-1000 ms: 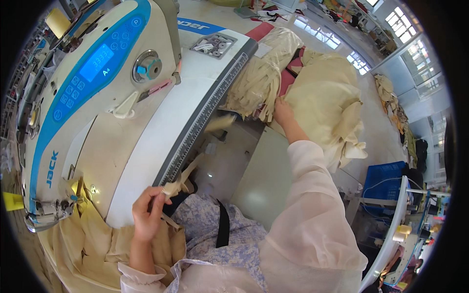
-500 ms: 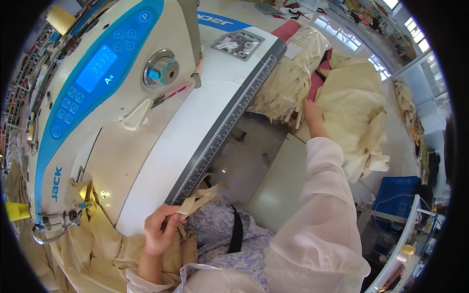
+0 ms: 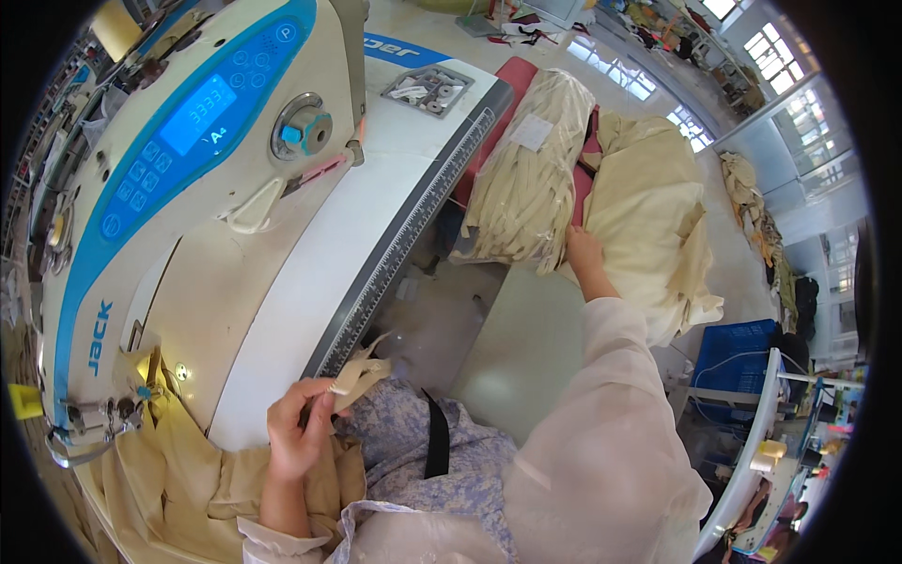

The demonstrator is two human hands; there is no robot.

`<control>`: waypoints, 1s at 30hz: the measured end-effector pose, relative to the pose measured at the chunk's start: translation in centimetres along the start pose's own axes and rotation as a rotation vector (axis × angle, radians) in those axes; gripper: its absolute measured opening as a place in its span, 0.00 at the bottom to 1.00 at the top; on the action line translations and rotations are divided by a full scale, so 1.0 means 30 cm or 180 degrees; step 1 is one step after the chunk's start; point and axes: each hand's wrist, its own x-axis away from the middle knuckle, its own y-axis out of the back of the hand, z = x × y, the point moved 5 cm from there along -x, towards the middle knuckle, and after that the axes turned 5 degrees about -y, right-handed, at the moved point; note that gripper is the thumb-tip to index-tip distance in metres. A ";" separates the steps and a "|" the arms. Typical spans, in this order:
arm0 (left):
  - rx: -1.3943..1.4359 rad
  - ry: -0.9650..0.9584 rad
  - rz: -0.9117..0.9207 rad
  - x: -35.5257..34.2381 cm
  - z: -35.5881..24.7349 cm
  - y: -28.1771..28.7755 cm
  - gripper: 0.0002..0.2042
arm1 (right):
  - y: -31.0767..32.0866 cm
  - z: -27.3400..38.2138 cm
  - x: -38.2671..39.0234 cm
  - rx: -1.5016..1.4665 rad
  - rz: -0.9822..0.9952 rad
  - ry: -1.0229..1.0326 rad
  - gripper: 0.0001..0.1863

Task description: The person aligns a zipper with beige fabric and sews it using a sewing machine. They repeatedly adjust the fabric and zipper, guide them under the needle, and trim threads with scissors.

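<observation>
My left hand point(image 3: 303, 428) pinches a short beige fabric strip point(image 3: 365, 379), its loose ends sticking out to the right above my lap. Under that wrist, beige cloth point(image 3: 235, 484) lies bunched along the table's near edge and runs up to the sewing machine's needle area point(image 3: 150, 399). My right hand point(image 3: 584, 254) reaches far right, fingers closed at a red padded surface point(image 3: 580, 195) between a clear plastic bag of beige strips point(image 3: 517, 193) and a heap of beige cloth point(image 3: 648, 216). The fingertips are partly hidden, so what they grip is unclear.
A white and blue sewing machine point(image 3: 197, 141) with a lit display fills the left. Set into its table point(image 3: 282, 310) are a ruler edge point(image 3: 413, 235) and a small parts tray point(image 3: 427, 91). A blue crate point(image 3: 733, 362) and a white-edged table point(image 3: 747, 470) stand at right.
The bag, the cloth heap and the red surface have come nearer to me along with my right hand. My left hand still holds the strip. The whole view has shifted slightly.
</observation>
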 end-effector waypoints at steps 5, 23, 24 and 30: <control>0.0081 0.0053 0.0025 -0.003 0.010 0.000 0.07 | 0.090 0.008 0.093 -0.0783 -0.0109 -0.0175 0.12; -0.0149 -0.0027 -0.0017 -0.003 0.046 -0.008 0.07 | 0.262 0.588 0.009 -0.6056 0.0430 -0.0511 0.15; -0.0095 -0.0074 -0.0022 -0.005 0.043 -0.011 0.07 | 0.222 0.604 0.032 -0.5430 0.0533 -0.0406 0.16; -0.0034 -0.0061 -0.0025 0.001 0.024 -0.010 0.07 | 0.479 0.628 0.281 -0.2912 -0.0366 0.0019 0.27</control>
